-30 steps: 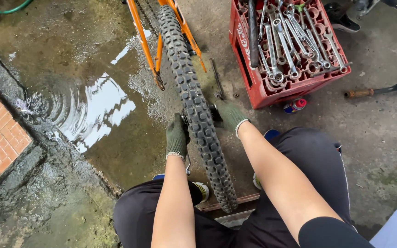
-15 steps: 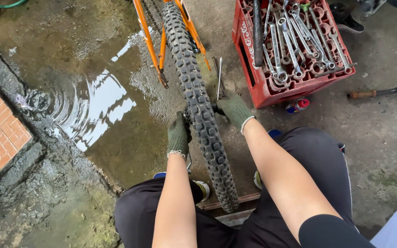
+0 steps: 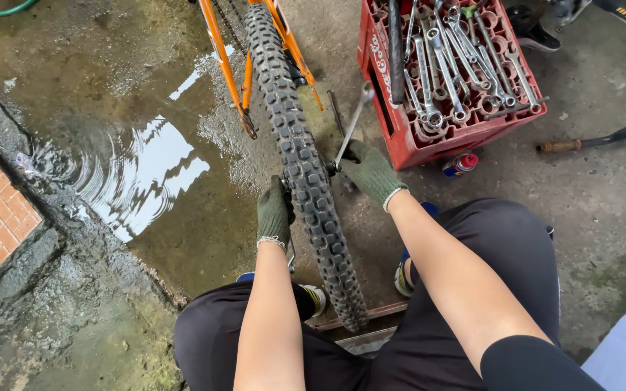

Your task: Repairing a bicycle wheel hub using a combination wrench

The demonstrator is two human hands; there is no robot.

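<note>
Head view: gloved right hand (image 3: 371,172) grips a long metal spanner (image 3: 351,127) beside the knobbly black bicycle tyre (image 3: 302,159); gloved left hand (image 3: 274,213) curls against it. Red plastic crate (image 3: 400,130) holds steel spanners (image 3: 458,61).

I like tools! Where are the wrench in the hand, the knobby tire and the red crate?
wrench (image 3: 351,130), head view, mid-shaft.
knobby tire (image 3: 295,137), head view, tread.
red crate (image 3: 429,145), head view, front wall.

My left grip (image 3: 274,214) and right grip (image 3: 371,172) wear dark green knit gloves; forearms bare, black trousers (image 3: 523,253).
</note>
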